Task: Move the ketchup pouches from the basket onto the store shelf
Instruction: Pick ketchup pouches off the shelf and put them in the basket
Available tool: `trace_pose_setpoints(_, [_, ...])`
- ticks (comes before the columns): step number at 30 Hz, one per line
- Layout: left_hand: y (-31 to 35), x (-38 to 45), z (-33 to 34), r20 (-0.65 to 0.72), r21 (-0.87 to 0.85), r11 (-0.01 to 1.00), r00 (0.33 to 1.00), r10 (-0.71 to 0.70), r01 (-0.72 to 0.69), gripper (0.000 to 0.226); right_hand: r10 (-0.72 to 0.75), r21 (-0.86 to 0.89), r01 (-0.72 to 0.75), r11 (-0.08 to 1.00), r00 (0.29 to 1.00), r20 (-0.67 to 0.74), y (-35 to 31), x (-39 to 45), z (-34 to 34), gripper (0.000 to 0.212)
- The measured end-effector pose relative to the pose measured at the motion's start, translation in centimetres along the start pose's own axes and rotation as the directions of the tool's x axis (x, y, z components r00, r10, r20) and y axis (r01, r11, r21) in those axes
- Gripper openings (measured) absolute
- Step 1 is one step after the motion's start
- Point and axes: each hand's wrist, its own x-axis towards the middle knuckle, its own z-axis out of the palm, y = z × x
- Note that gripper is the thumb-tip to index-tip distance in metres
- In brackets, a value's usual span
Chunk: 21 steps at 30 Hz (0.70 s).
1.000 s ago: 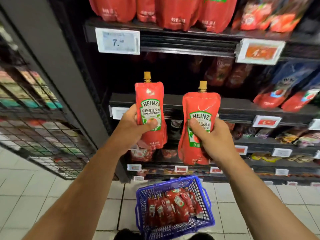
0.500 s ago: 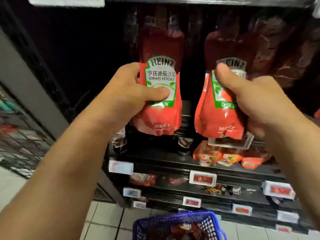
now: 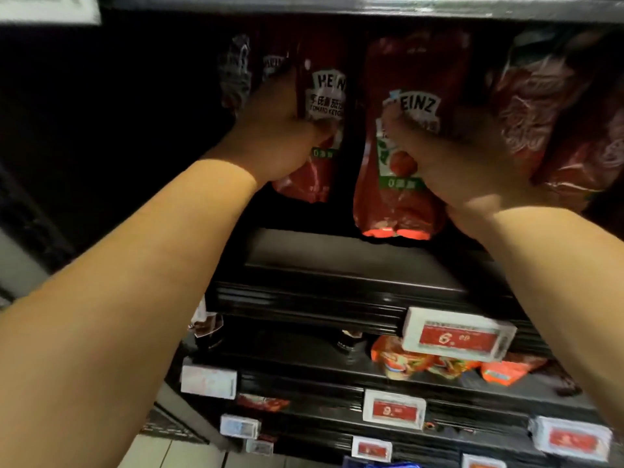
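Observation:
Two red Heinz ketchup pouches are held upright inside the dark shelf bay. My left hand [image 3: 280, 130] grips the left pouch [image 3: 317, 136] by its left side, thumb across the label. My right hand [image 3: 462, 157] holds the right pouch [image 3: 395, 184] from its right side; its bottom hangs just above the black shelf board [image 3: 337, 258]. Their spouts are lost in shadow. Only a sliver of the blue basket [image 3: 378, 464] shows at the bottom edge.
More red pouches [image 3: 547, 113] stand to the right in the same bay, and pale packets [image 3: 236, 72] sit behind on the left. The shelf above [image 3: 337, 8] caps the bay. Price tags [image 3: 459, 334] line lower shelves holding orange snack packs [image 3: 405, 361].
Both hands have pushed the pouches deeper and higher into the shelf bay. The view has moved closer, and the basket has nearly dropped out of sight.

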Motion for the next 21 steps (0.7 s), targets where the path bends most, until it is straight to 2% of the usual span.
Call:
trace_pose_setpoints(2, [-1.1,1.2,0.6,-0.037,-0.006,0.999,0.998,0.047,-0.047,0.060,-0.057,0.002,0.057,0.998,0.998,0.011,-0.1,0.8,0.5,0.029])
trace_pose_setpoints(5, [-3.3,1.5,1.6,-0.118,-0.093,0.993,0.991,0.060,-0.071,0.069,-0.134,-0.085,0.137,0.987,0.990,0.038,-0.3,2.5,1.2,0.020])
trace_pose_setpoints(7, [-5.0,1.1,2.1,-0.142,-0.160,0.985,0.989,0.034,-0.057,0.074,-0.129,-0.128,0.131,0.983,0.991,0.025,0.1,3.5,2.0,0.021])
trace_pose_setpoints(9, [-6.3,0.8,2.5,-0.129,-0.171,0.985,0.991,-0.024,0.001,0.083,-0.089,-0.093,0.088,0.992,0.996,-0.010,1.1,4.2,3.1,0.022])
trace_pose_setpoints(12, [-7.0,1.0,2.8,-0.104,-0.088,0.996,0.994,-0.031,0.022,0.089,-0.032,-0.039,0.031,0.999,0.999,-0.021,3.0,4.5,4.6,0.025])
trace_pose_setpoints(14, [-7.0,1.2,2.7,-0.156,0.032,0.998,0.986,-0.052,0.058,0.085,0.023,-0.009,-0.024,1.000,0.999,-0.028,3.9,4.7,5.3,0.044])
trace_pose_setpoints(16, [-6.9,1.5,2.6,-0.242,0.190,0.974,0.967,-0.074,0.123,0.079,0.060,0.040,-0.058,0.998,0.996,-0.063,4.5,5.2,5.7,0.054])
trace_pose_setpoints(21, [-6.8,2.6,2.8,-0.368,0.310,0.912,0.918,-0.147,0.270,0.068,0.010,0.084,0.003,0.996,0.987,-0.158,5.4,7.0,7.0,0.046])
